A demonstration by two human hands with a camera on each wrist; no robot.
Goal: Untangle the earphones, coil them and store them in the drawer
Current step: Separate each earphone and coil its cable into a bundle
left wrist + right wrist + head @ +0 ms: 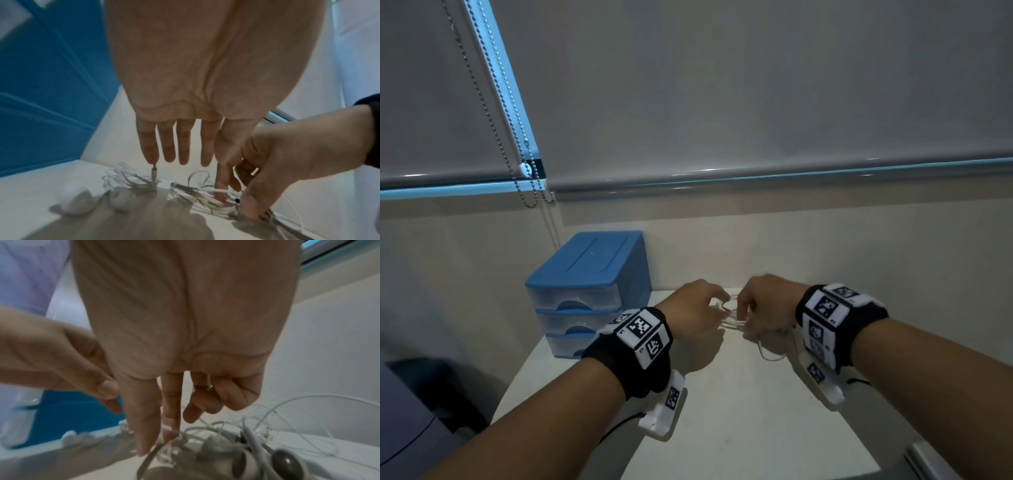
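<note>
Tangled white earphones [732, 317] lie between my two hands on the white table [722, 418], with a loop of cable [770, 356] trailing towards me. My right hand [743, 317] pinches the cable between thumb and forefinger [170, 426]; two earbuds [287, 464] lie just below it. My left hand [717, 303] hovers close over the tangle with its fingers [185, 151] straight, holding nothing. The blue unit of clear drawers [585, 284] stands to the left, all drawers closed.
A second bundle of white cable with a jack plug [131, 180] and two rounded white pieces [76, 201] lie near the drawer unit. Blind bead chains [530, 192] hang behind it. A dark object [431, 387] stands off the table's left edge.
</note>
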